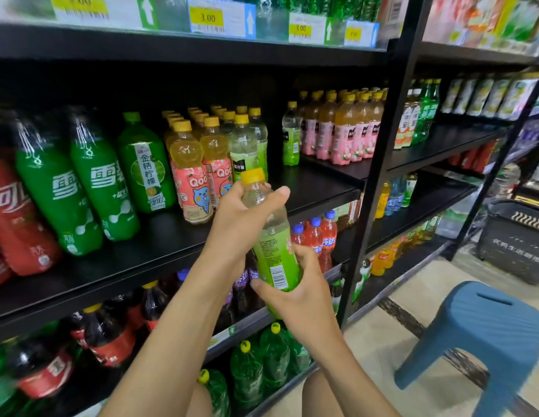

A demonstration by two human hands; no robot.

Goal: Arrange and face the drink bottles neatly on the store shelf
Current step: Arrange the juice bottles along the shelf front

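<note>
I hold a pale-green juice bottle with a yellow cap and green label in front of the black shelf, tilted slightly, barcode facing me. My left hand grips its upper part just below the cap. My right hand grips its lower end from below. On the shelf behind stand rows of yellow-capped Qoo bottles and a row of matching pale-green bottles. One more green-label bottle stands alone farther right.
Large green soda bottles and red cola bottles fill the shelf's left. Pink-label juice bottles stand at the right. A bare shelf stretch lies right of the Qoo rows. A blue plastic stool and a dark basket stand on the floor.
</note>
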